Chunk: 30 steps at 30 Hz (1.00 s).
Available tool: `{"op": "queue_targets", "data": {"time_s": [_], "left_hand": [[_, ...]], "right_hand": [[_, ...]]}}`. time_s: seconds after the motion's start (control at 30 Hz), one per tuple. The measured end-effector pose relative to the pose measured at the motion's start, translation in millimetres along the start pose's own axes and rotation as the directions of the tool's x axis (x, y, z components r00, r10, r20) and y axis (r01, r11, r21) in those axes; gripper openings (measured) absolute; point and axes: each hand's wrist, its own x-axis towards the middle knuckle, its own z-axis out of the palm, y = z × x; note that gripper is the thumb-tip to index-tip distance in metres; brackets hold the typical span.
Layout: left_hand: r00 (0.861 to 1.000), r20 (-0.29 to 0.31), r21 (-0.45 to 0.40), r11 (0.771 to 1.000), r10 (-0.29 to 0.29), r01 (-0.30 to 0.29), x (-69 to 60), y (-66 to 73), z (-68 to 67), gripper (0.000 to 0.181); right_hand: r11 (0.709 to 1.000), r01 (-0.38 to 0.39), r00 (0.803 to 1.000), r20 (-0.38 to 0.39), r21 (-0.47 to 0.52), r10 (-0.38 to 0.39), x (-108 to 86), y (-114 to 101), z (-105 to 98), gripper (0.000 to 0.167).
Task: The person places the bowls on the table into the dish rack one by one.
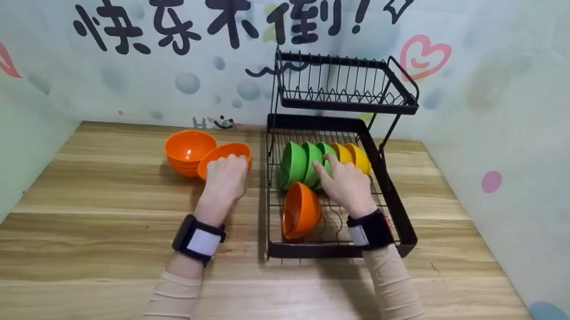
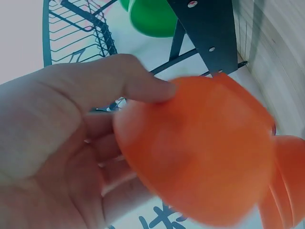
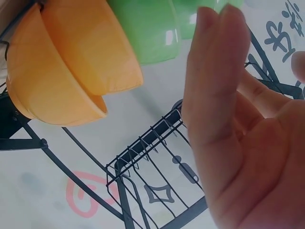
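With thumb and fingers at its rim, my left hand pinches an orange bowl, tilted beside the stack of orange bowls left of the rack. My right hand hovers over the lower tier of the black dish rack, fingers extended near the green bowls. In the right wrist view its palm and fingers hold nothing. Yellow bowls stand on edge behind the green ones. One more orange bowl stands on its side at the rack's front left.
The rack's upper tier rises over the back of the lower one. A patterned wall closes off the back of the wooden table, with side walls left and right.
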Motion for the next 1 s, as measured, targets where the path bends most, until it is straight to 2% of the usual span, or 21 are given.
{"op": "queue_targets", "data": {"time_s": [0.1, 0.27, 0.33, 0.43, 0.6, 0.7, 0.87, 1.0], "left_hand": [[0.995, -0.072, 0.020, 0.998, 0.068, -0.067, 1.4, 0.8, 1.7, 0.012], [0.976, -0.148, 0.023, 0.987, 0.161, -0.159, 3.8, 1.5, 2.5, 0.020], [0.965, -0.174, 0.018, 0.980, 0.198, -0.198, 4.6, 1.8, 2.8, 0.023], [0.940, -0.222, 0.024, 0.965, 0.260, -0.262, 5.3, 2.7, 4.0, 0.025], [0.884, -0.299, 0.052, 0.931, 0.361, -0.362, 6.8, 4.1, 6.8, 0.021], [0.845, -0.336, 0.077, 0.906, 0.417, -0.416, 7.5, 4.8, 8.3, 0.017], [0.766, -0.391, 0.116, 0.853, 0.509, -0.508, 9.0, 8.0, 9.8, 0.013], [0.707, -0.429, 0.146, 0.815, 0.562, -0.560, 9.8, 13.3, 10.2, 0.012]], "right_hand": [[1.000, 0.003, 1.000, -0.017, 0.015, -0.003, 0.1, 0, 0, 0.056], [0.998, 0.002, 0.999, -0.046, 0.056, 0.000, 0.3, 0, 0, 0.054], [0.997, 0.001, 0.999, -0.049, 0.083, 0.003, 0.4, 0, -1, 0.054], [0.989, 0.012, 0.999, -0.043, 0.148, -0.005, 0.5, 0, -1, 0.054], [0.970, 0.041, 0.998, -0.058, 0.239, -0.028, 1.3, 0, 0, 0.052], [0.957, 0.058, 0.997, -0.072, 0.283, -0.040, 1.6, 0, -1, 0.051], [0.908, 0.085, 0.995, -0.081, 0.411, -0.057, 0.4, -3, -4, 0.051], [0.867, 0.105, 0.993, -0.095, 0.487, -0.067, -1.0, -6, -7, 0.054]]}}
